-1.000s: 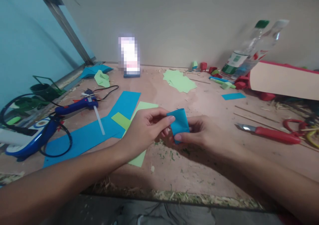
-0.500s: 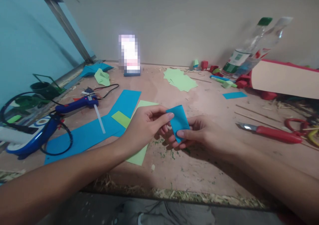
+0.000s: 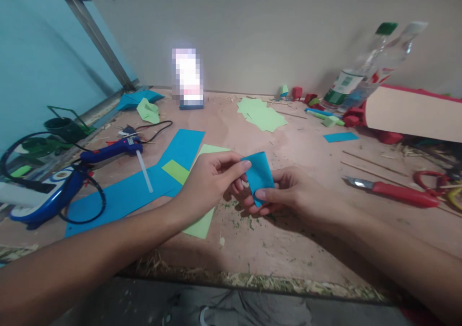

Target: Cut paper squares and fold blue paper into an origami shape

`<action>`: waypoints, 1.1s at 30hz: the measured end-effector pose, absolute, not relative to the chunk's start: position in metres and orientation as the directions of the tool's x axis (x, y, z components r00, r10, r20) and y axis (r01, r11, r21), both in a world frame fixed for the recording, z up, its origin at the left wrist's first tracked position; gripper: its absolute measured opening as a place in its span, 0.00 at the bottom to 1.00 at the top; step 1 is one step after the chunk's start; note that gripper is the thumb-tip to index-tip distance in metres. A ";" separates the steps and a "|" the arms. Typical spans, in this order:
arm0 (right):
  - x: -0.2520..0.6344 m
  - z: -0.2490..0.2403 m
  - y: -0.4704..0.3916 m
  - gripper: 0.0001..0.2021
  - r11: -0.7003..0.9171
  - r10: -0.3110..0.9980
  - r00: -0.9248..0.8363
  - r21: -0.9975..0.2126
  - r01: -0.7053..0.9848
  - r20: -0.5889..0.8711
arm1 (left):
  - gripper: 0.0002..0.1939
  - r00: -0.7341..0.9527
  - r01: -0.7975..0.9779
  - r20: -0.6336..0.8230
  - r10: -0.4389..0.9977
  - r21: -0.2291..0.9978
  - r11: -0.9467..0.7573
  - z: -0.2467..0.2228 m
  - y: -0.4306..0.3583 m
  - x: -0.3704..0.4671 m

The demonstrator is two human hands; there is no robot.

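Note:
A small folded piece of blue paper (image 3: 260, 174) is held up between both hands above the table. My left hand (image 3: 216, 174) pinches its upper left edge, thumb on top. With the thumb across its lower part and the fingers beneath, my right hand (image 3: 285, 191) grips the same paper. Below and left of the hands lie blue paper sheets (image 3: 126, 198), a light green sheet (image 3: 202, 222) and a yellow-green strip (image 3: 175, 172). The undersides of the fingers are partly hidden.
On the left, a blue glue gun (image 3: 111, 150) rests with its glue stick over the paper. A lit phone (image 3: 188, 78) stands at the back. Star-edged green papers (image 3: 262, 114), bottles (image 3: 344, 88), a red-handled knife (image 3: 404, 194) and thin sticks (image 3: 373, 163) lie around the table (image 3: 306, 249).
Hardly anything differs. Both hands keep the blue paper in nearly the same place, and the view has shifted very slightly.

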State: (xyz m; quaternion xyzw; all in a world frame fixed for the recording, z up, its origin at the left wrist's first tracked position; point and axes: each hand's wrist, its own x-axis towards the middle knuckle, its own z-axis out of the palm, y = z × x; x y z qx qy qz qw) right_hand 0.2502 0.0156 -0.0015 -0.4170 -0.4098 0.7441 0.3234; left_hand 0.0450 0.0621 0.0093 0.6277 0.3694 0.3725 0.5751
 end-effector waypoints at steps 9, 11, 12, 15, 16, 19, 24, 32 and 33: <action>0.249 0.019 0.018 0.18 -0.332 0.874 -0.368 -0.943 0.023 -0.317 | 0.14 0.475 0.058 0.044 0.879 0.995 -0.082 0.007 0.061 0.044; 0.250 0.022 0.018 0.17 -0.280 0.914 -0.295 -0.959 0.038 -0.278 | 0.14 0.500 0.053 0.056 0.864 0.994 -0.095 0.006 0.060 0.044; 0.250 0.022 0.018 0.17 -0.262 0.929 -0.258 -0.964 0.046 -0.264 | 0.13 0.512 0.055 0.055 0.857 0.994 -0.097 0.006 0.059 0.044; 0.251 0.021 0.017 0.16 -0.210 0.958 -0.179 -0.973 0.091 -0.223 | 0.13 0.534 0.077 0.032 0.845 0.993 -0.087 0.006 0.057 0.044; 0.251 0.020 0.017 0.16 -0.194 0.964 -0.166 -0.975 0.105 -0.209 | 0.14 0.537 0.083 0.026 0.843 0.993 -0.083 0.006 0.057 0.044; 0.252 0.020 0.016 0.15 -0.175 0.968 -0.157 -0.976 0.125 -0.194 | 0.14 0.542 0.098 0.013 0.840 0.992 -0.079 0.006 0.058 0.044; 0.251 0.020 0.015 0.15 -0.150 0.972 -0.160 -0.977 0.152 -0.174 | 0.15 0.546 0.096 -0.008 0.838 0.994 -0.053 0.006 0.058 0.044; 0.251 0.019 0.015 0.14 -0.137 0.973 -0.162 -0.978 0.160 -0.163 | 0.15 0.550 0.087 -0.011 0.835 0.995 -0.045 0.005 0.059 0.045; 0.250 0.019 0.015 0.14 -0.137 0.974 -0.160 -0.978 0.157 -0.162 | 0.15 0.552 0.089 -0.008 0.834 0.995 -0.050 0.005 0.059 0.045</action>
